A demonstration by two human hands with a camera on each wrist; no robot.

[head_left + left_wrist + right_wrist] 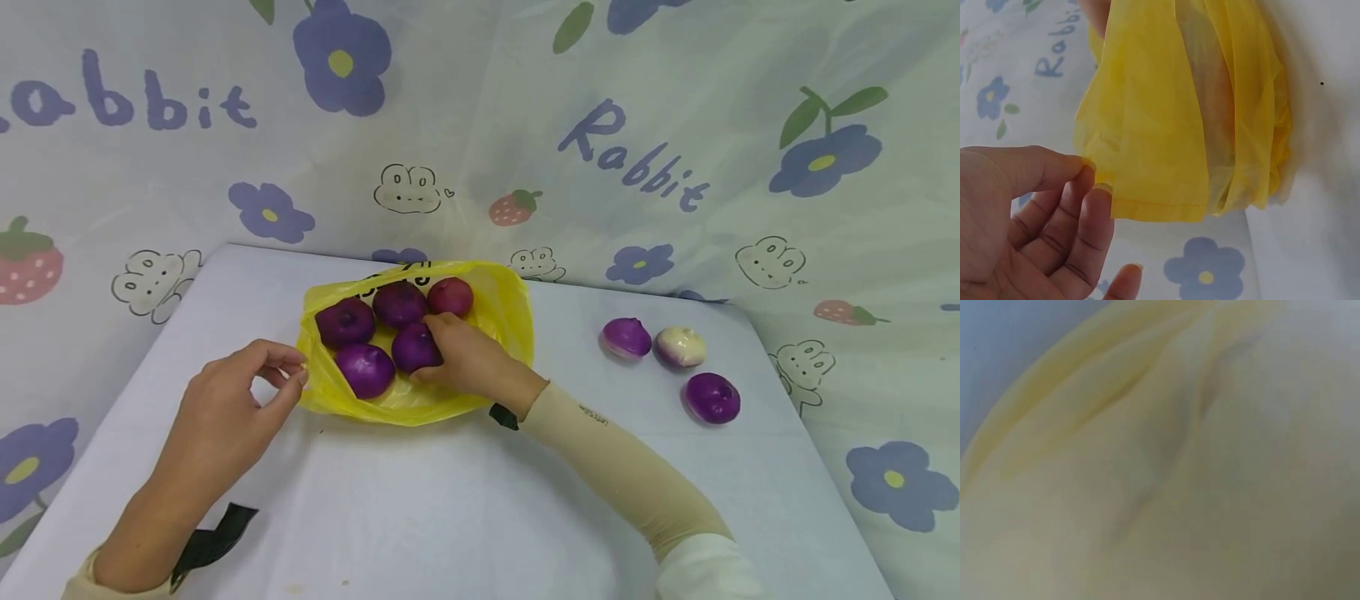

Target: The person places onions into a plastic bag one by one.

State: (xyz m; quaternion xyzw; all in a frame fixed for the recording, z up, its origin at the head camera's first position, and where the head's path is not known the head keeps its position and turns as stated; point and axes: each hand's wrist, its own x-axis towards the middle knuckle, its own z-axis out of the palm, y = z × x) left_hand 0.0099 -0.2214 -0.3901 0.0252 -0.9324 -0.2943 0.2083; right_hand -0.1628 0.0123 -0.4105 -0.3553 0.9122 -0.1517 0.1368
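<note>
A yellow plastic bag [420,412] lies open on the table, with several purple onions [365,371] inside it. My left hand [232,408] pinches the bag's left edge between thumb and fingertips, as the left wrist view shows close up at the bag's hem [1160,209]. My right hand [472,358] reaches into the bag from the right and grips one purple onion [414,347], thumb below and fingers over its far side. Blurred yellow plastic [1085,394] fills the right wrist view, hiding that hand there.
Three more onions sit at the table's right: a purple one [627,338], a whitish one [680,347] and a dark purple one [712,398]. A patterned cloth [465,108] hangs behind the white table [450,517].
</note>
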